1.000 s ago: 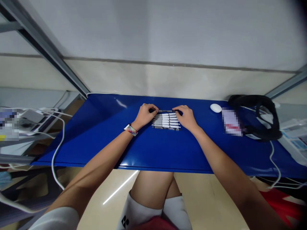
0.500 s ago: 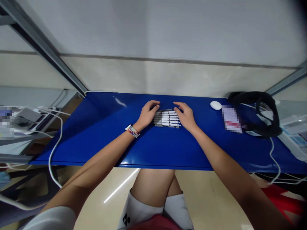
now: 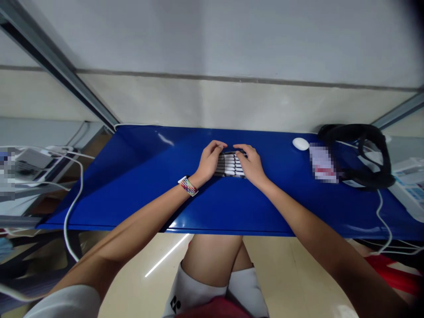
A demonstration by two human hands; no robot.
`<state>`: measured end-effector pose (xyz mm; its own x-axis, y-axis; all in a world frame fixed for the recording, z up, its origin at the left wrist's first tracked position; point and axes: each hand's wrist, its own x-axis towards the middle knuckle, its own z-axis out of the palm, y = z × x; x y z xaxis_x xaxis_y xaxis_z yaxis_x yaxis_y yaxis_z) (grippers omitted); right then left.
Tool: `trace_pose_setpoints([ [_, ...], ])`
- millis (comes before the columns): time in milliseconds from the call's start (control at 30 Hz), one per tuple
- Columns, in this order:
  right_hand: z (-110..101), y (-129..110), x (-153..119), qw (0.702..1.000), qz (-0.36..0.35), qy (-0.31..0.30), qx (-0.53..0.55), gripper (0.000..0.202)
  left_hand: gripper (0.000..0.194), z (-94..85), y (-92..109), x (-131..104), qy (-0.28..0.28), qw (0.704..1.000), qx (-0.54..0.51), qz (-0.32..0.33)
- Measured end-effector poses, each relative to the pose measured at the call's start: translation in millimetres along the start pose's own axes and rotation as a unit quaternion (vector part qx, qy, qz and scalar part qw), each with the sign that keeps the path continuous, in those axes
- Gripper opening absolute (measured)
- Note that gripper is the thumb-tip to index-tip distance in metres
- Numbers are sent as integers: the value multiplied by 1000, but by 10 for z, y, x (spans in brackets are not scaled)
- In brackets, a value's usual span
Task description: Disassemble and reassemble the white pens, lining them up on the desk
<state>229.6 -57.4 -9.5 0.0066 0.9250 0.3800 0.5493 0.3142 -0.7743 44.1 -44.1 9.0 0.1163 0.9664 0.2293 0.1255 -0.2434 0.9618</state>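
Note:
On the blue tabletop [image 3: 212,198], several slim white-and-black pens [image 3: 229,166] lie side by side in a compact row. My left hand [image 3: 209,160] curls round the row's left end, its thumb and index finger close together at the far corner. Cupped at the opposite end, my right hand [image 3: 251,162] covers the right tips of the pens, with its thumb bent over them. A narrow gap separates the two index fingertips beyond the row. The palms and lower fingers hide both ends of the pens. A multicoloured watch band [image 3: 188,185] circles my left wrist.
To the right are a white rounded object [image 3: 300,144], a blurred-out packet [image 3: 323,163] and a black headset-like strap [image 3: 386,165] with a white cable [image 3: 380,212]. More white cables [image 3: 68,216] hang at the left. A wall [image 3: 245,104] stands behind the table.
Both hands have moved closer together, the left to the right and the right slightly left. They now cover more of the pen ends, and the row looks more even.

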Motion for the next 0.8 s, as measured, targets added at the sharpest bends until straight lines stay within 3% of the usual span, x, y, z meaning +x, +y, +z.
trace_pose_setpoints([
  [467,-1,-60,-27,999,-8,-15,-44,26,22,-18,26,3,-8,999,30,9],
  [800,-84,-99,-73,995,-64,-40,-70,17,20,-71,-30,56,1,1000,31,0],
])
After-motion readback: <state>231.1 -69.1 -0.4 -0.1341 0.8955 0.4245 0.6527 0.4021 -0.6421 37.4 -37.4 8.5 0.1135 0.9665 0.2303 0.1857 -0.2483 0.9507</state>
